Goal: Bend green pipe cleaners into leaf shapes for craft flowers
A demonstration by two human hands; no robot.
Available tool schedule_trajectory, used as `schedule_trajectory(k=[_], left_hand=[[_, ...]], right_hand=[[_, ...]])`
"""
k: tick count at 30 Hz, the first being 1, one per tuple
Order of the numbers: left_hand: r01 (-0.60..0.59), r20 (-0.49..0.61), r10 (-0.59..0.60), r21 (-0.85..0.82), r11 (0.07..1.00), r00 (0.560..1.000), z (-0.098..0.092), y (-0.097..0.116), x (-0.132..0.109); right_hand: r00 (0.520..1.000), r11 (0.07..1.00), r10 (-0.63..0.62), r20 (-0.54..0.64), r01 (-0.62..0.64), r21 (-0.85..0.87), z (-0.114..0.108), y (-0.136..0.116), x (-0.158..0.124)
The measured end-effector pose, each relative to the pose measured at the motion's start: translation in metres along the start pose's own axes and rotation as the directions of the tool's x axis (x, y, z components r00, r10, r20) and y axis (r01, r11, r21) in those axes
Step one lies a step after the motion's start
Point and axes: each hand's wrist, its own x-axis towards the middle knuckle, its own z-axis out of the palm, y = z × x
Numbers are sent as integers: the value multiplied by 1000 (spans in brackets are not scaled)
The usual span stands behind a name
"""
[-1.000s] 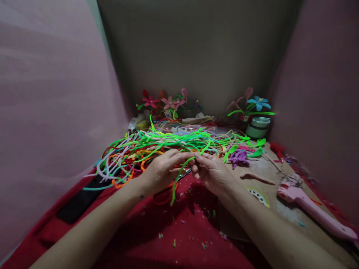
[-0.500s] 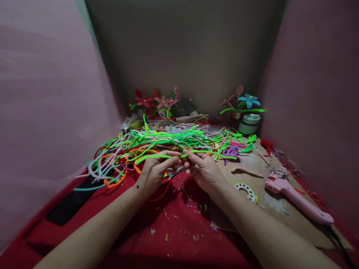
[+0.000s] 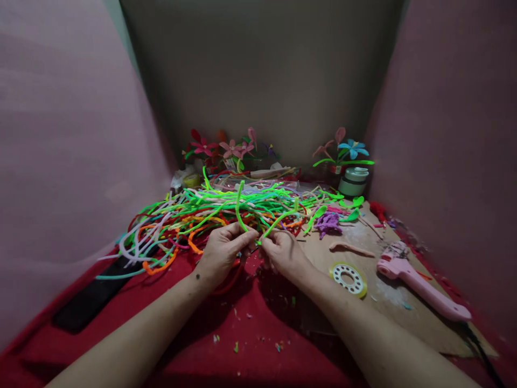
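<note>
Between my two hands is a bright green pipe cleaner, bent in the middle so that its two ends rise like a V. My left hand pinches it on the left of the bend, thumb and finger together. On the other side my right hand pinches it close to the same spot, fingertips nearly touching the left ones. Just behind the hands spreads a heap of loose pipe cleaners in green, white, orange and red. Partly hidden under my fingers is a dark, thin tool whose kind I cannot make out.
To the right, a cardboard sheet bears a tape roll, a pink glue gun and a purple fuzzy piece. A black flat object lies left. Pipe-cleaner flowers and a lidded jar stand at the back.
The green pipe cleaner, nearly straight and level before, is now bent at the middle with both ends pointing up. The hands stay close together, and the right one has turned slightly.
</note>
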Motion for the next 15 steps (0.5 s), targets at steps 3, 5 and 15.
schedule_trajectory(k=[3, 5, 15], left_hand=[[-47, 4, 46, 65, 997, 999, 2, 3, -2], [-57, 0, 57, 100, 993, 998, 2, 4, -2], [-25, 29, 21, 130, 991, 999, 3, 2, -4]], right_hand=[[999, 990, 28, 39, -22, -140, 1, -4, -2], [997, 985, 29, 68, -17, -172, 2, -6, -3], [953, 969, 248, 174, -246, -31, 3, -1, -3]])
